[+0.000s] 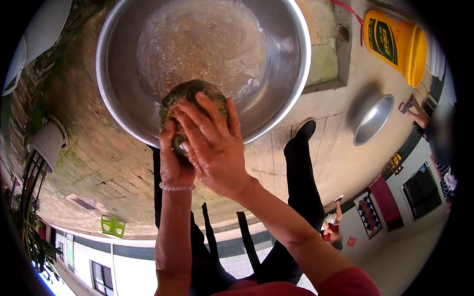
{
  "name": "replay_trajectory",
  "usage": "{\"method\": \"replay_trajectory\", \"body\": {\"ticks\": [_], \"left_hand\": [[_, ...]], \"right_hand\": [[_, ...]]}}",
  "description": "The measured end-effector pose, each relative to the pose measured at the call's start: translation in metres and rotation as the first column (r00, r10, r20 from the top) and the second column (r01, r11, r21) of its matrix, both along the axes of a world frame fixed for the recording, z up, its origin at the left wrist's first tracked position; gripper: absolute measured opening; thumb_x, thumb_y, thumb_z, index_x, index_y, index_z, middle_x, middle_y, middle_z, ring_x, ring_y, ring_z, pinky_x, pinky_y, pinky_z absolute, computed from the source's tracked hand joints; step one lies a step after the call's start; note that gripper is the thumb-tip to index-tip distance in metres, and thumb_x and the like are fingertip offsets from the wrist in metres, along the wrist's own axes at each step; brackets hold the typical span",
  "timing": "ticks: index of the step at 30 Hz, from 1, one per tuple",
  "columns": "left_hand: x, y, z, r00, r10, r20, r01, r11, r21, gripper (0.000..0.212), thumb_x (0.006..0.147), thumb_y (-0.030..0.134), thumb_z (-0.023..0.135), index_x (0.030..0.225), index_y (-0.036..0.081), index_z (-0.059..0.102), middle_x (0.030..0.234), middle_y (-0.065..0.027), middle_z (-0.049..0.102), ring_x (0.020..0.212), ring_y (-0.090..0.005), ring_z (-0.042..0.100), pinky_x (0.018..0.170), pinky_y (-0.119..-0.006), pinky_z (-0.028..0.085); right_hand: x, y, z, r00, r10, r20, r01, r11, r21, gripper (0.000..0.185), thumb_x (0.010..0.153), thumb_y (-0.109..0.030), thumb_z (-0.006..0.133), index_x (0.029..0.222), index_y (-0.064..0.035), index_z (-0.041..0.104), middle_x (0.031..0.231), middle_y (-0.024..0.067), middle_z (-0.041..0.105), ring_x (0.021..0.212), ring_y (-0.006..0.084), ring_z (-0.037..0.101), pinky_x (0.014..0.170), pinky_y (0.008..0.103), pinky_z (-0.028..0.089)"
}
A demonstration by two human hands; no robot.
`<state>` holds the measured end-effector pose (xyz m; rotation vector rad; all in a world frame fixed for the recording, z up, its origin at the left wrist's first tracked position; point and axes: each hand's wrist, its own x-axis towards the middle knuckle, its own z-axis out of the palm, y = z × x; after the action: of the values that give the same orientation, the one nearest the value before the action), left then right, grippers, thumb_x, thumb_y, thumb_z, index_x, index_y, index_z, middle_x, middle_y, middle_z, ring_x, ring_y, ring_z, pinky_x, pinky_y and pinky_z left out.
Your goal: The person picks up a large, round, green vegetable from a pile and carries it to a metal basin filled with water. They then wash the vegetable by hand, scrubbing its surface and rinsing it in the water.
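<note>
In front of me stands a wide metal basin point(289, 74) with cloudy water point(200, 40) and small pale bits in it. At its near rim, a rounded, mottled green-brown object point(192, 88) sits between my hands; whether it is a gourd or something else cannot be told. My left hand point(176, 159), a beaded bracelet at its wrist, holds the near left side, with most of its fingers hidden. Across the top lies my right hand point(214, 144), fingers spread over the object. Both hands look wet.
A smaller metal bowl point(373, 120) and a yellow bucket point(392, 44) are on the right. Leftward stand a white plant pot point(50, 142) and a pale container point(44, 22). Behind are a green stool point(113, 226) and a person point(333, 225); another person point(418, 113) is at far right.
</note>
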<state>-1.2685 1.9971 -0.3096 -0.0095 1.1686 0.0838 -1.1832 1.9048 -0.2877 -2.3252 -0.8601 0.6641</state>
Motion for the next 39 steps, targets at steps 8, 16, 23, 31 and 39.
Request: {"method": "replay_trajectory", "body": {"ticks": [8, 16, 23, 31, 39], "left_hand": [[0.005, 0.006, -0.001, 0.997, 0.041, -0.058, -0.038, 0.998, 0.041, 0.069, 0.084, 0.038, 0.076, 0.139, 0.008, 0.047, 0.135, -0.0085, 0.056, 0.123, -0.0260, 0.056, 0.103, -0.045, 0.050], [-0.004, 0.011, -0.013, 0.996, 0.037, -0.082, -0.037, 0.999, 0.006, 0.063, 0.088, 0.043, 0.070, 0.138, 0.011, 0.048, 0.133, -0.0082, 0.057, 0.122, -0.0263, 0.058, 0.098, -0.048, 0.053], [-0.014, -0.003, -0.026, 0.994, 0.093, -0.048, -0.093, 0.996, 0.017, 0.065, 0.087, 0.046, 0.068, 0.141, 0.015, 0.048, 0.140, -0.0108, 0.053, 0.127, -0.0290, 0.054, 0.103, -0.053, 0.049], [0.010, -0.005, -0.008, 0.998, -0.017, -0.065, 0.020, 0.999, 0.045, 0.063, 0.087, 0.042, 0.071, 0.137, 0.010, 0.050, 0.133, -0.0071, 0.058, 0.122, -0.0240, 0.057, 0.102, -0.047, 0.050], [0.019, -0.015, 0.002, 0.996, -0.063, -0.056, 0.069, 0.992, 0.106, 0.061, 0.091, 0.042, 0.066, 0.136, 0.006, 0.048, 0.130, -0.0081, 0.058, 0.120, -0.0230, 0.058, 0.102, -0.041, 0.050]], "right_hand": [[0.109, -0.038, -0.197, 0.857, -0.509, -0.083, 0.515, 0.848, 0.124, 0.030, 0.098, -0.025, 0.055, 0.114, -0.0030, 0.067, 0.111, 0.0196, 0.068, 0.097, 0.0372, 0.066, 0.086, 0.0412, 0.051], [0.091, -0.045, -0.187, -0.128, 0.269, -0.954, 0.932, 0.361, -0.024, 0.040, 0.102, -0.035, 0.052, 0.096, 0.0004, 0.070, 0.096, 0.0138, 0.072, 0.095, 0.0292, 0.068, 0.087, 0.0467, 0.054], [0.013, -0.007, -0.007, 0.988, -0.048, -0.148, 0.086, 0.961, 0.261, 0.036, 0.101, -0.034, 0.048, 0.117, -0.0074, 0.067, 0.127, 0.0098, 0.065, 0.130, 0.0286, 0.052, 0.113, 0.0476, 0.034], [0.055, 0.010, -0.030, 0.890, -0.076, -0.450, 0.059, 0.997, -0.052, 0.052, 0.092, -0.027, 0.063, 0.139, -0.0064, 0.052, 0.142, 0.0124, 0.050, 0.139, 0.0310, 0.041, 0.116, 0.0519, 0.029], [0.071, 0.010, -0.034, 0.752, -0.182, -0.633, 0.154, 0.983, -0.100, 0.062, 0.094, -0.043, 0.054, 0.140, -0.0012, 0.049, 0.151, 0.0137, 0.040, 0.144, 0.0313, 0.032, 0.118, 0.0525, 0.021]]}}
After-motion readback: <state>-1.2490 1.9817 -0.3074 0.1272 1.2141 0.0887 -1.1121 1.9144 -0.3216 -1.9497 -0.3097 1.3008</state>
